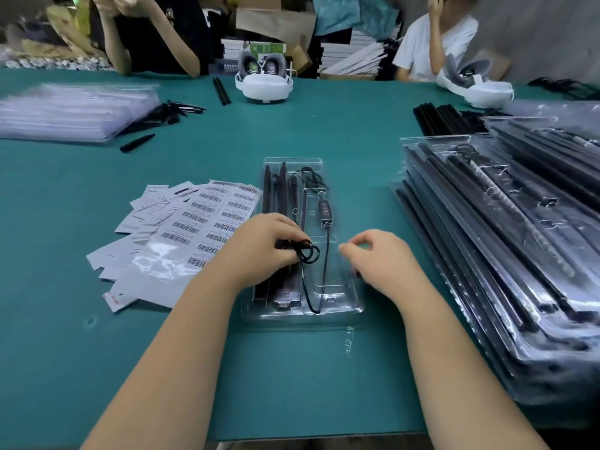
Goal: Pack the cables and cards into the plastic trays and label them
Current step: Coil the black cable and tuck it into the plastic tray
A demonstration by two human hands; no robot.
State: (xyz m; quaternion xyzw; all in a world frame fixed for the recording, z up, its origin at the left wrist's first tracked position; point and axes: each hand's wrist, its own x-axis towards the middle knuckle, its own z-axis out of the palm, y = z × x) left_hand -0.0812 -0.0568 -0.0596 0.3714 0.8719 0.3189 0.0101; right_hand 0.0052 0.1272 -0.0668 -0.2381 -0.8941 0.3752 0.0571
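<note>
Clear plastic tray (293,164) lies lengthwise mid-worktop (324,125), holding black rods (274,190) on its left side and a cable (326,254) with an inline controller (325,213) on its right. Left hand (266,241) over the tray, grip pinching a coiled loop of black cable (307,251). Right hand (380,258) just right of it, fingers curled, thumb and forefinger nearly meeting; can't tell if they hold anything. Barcode label sheets (207,219) lie left of the tray, just beside it. Stack of filled trays (506,248) at right.
</note>
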